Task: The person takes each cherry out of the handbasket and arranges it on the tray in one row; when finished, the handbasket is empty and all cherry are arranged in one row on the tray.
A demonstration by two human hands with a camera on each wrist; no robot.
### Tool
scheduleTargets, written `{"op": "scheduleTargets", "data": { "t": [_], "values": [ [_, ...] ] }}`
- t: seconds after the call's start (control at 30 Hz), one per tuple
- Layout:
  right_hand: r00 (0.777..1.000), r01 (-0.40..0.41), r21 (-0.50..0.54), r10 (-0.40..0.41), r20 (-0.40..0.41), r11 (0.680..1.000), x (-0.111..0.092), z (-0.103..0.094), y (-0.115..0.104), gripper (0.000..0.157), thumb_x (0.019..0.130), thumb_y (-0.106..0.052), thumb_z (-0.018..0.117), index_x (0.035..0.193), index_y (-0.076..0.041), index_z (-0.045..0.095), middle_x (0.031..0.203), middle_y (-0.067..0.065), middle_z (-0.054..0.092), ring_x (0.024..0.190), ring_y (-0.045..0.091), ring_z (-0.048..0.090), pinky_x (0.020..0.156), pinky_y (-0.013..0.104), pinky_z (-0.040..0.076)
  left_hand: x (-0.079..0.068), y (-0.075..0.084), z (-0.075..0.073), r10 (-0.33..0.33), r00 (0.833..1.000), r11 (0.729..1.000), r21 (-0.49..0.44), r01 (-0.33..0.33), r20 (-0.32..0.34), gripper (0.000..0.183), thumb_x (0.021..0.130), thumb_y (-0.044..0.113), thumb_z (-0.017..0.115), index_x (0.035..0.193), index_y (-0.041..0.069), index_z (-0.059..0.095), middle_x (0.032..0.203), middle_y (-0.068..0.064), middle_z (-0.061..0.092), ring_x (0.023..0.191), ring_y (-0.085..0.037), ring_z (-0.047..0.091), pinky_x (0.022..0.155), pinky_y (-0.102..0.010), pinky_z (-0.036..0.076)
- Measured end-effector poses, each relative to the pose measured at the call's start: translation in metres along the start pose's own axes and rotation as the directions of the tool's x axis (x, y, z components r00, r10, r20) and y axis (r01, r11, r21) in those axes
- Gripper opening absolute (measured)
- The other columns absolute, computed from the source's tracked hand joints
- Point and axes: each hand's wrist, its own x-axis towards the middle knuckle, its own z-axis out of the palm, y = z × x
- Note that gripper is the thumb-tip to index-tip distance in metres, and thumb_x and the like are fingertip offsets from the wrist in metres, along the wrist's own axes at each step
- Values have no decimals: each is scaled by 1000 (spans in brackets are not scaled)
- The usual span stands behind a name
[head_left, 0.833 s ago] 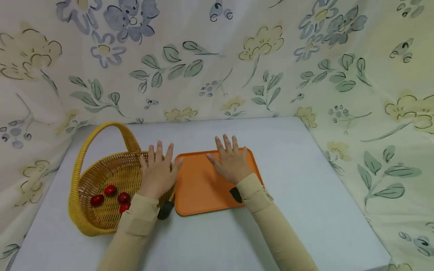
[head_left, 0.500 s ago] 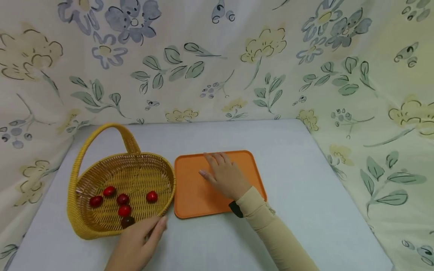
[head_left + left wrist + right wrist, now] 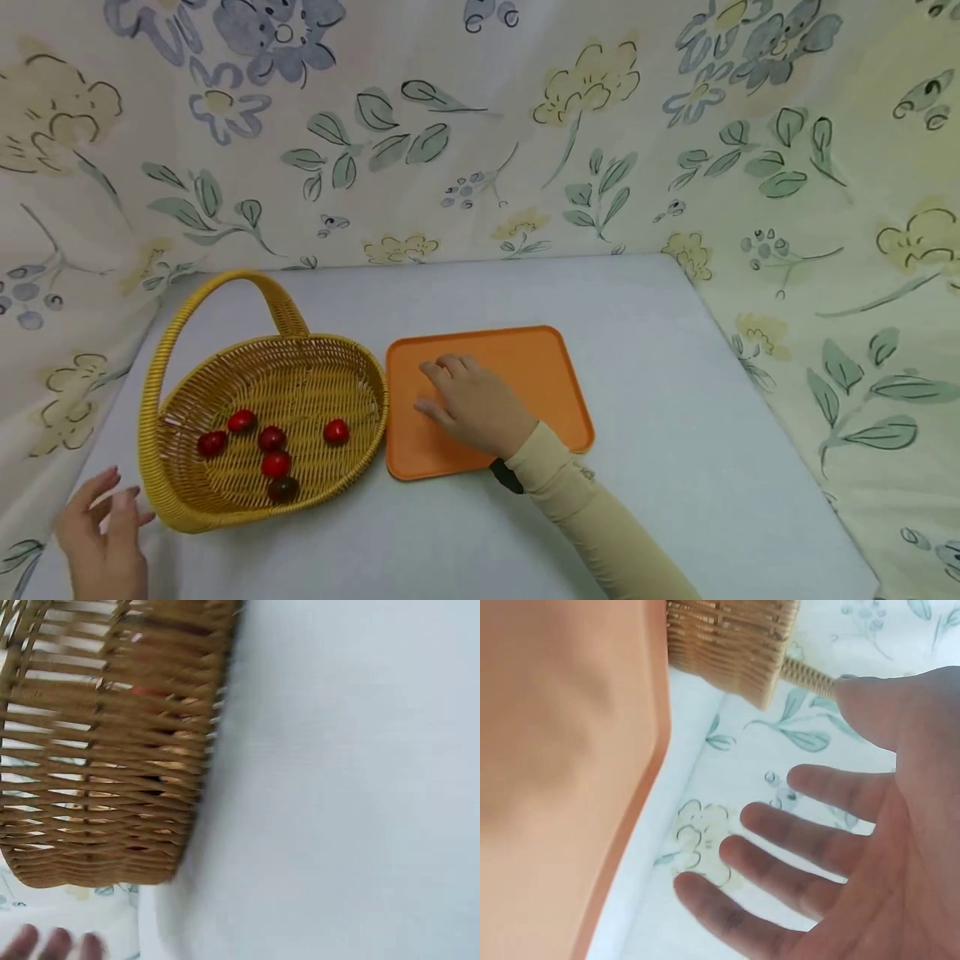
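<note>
Loosely bent at the fingers and holding nothing, the left hand [image 3: 105, 537] is just beside the left end of an oval, yellow woven wicker basket [image 3: 300, 379]; the left wrist view shows its fingertips apart from the wickerwork. The right hand [image 3: 480, 404] hangs palm down over a flat, rectangular orange tray [image 3: 528, 375] with rounded corners, its fingers parted and slightly curved, its thumb held away from them, with nothing in its grasp. A long beige sleeve [image 3: 592, 512] covers the right arm, and a small black object [image 3: 506, 476] shows under the cuff.

The basket stands upright at the left, its tall arched handle [image 3: 167, 354] rising over that end. Inside lie six small, round, shiny objects: five red ones [image 3: 275, 464], one of them alone toward the right, and a dark brownish one [image 3: 282, 489] near the front wall. The tray lies flat right next to the basket's right side; whether their rims touch, I cannot tell.

Both rest on a white table [image 3: 645, 375], backed by pale fabric [image 3: 465, 225] printed with blue and yellow flowers and green leaves.
</note>
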Motion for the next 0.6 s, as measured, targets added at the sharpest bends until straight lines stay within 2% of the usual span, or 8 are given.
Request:
{"op": "scheduleTargets", "data": {
  "t": [0.1,0.17,0.2,0.23,0.27,0.33,0.47,0.6],
  "values": [
    [997,61,-44,-62,-36,997,5,4,-4,48,99,-45,43,132,-10,52,121,7,58,110,19,56,92,29,49,18,0,12,-54,984,997,67,43,168,52,101,28,40,149,25,23,143,7,19,129,-9,30,80,-5,36],
    [994,91,-59,-94,-46,994,9,4,-8,44,99,-42,46,129,-11,54,118,6,59,106,18,57,89,27,50,24,1,20,-48,970,999,-9,51,237,53,100,26,43,149,24,25,145,2,24,131,-12,31,85,-9,35],
    [993,104,-66,-108,-46,992,11,4,-10,42,98,-41,47,127,-11,55,117,5,58,103,17,56,88,26,50,26,0,23,-5,968,997,-76,25,251,53,99,24,44,149,20,28,142,0,30,128,-13,34,88,-11,34],
    [992,116,-72,-120,-48,991,14,3,-13,41,98,-40,49,126,-12,56,115,4,58,101,16,56,87,25,50,27,0,26,44,968,990,-142,-9,245,48,98,18,45,145,15,35,133,-2,39,120,-12,40,85,-9,35],
    [991,124,-78,-128,-49,989,17,2,-16,39,98,-39,50,125,-12,57,113,3,58,98,15,55,84,23,49,27,-1,28,81,969,981,-189,-36,234,46,97,16,46,142,11,39,128,-2,44,117,-13,42,92,-11,31],
    [988,144,-91,-149,-44,985,24,-2,-22,36,97,-37,53,122,-13,59,107,0,58,92,12,52,80,21,47,27,1,30,99,970,962,-270,-36,223,43,97,15,45,140,9,44,126,-3,48,118,-17,44,96,-14,32],
    [980,198,-91,-198,7,976,47,-8,-38,28,96,-31,56,117,-15,61,96,-3,57,81,9,50,68,18,43,28,-3,33,138,975,949,-304,-80,175,40,98,16,45,137,9,47,126,4,49,124,-16,41,103,-12,25],
    [956,229,37,-232,181,973,78,-4,-55,26,95,-27,58,119,-16,62,102,-3,58,85,7,55,70,14,45,30,-11,35,226,968,943,-273,-189,112,36,97,11,43,132,9,51,118,10,54,115,-9,48,94,-6,33]
  ]
}}
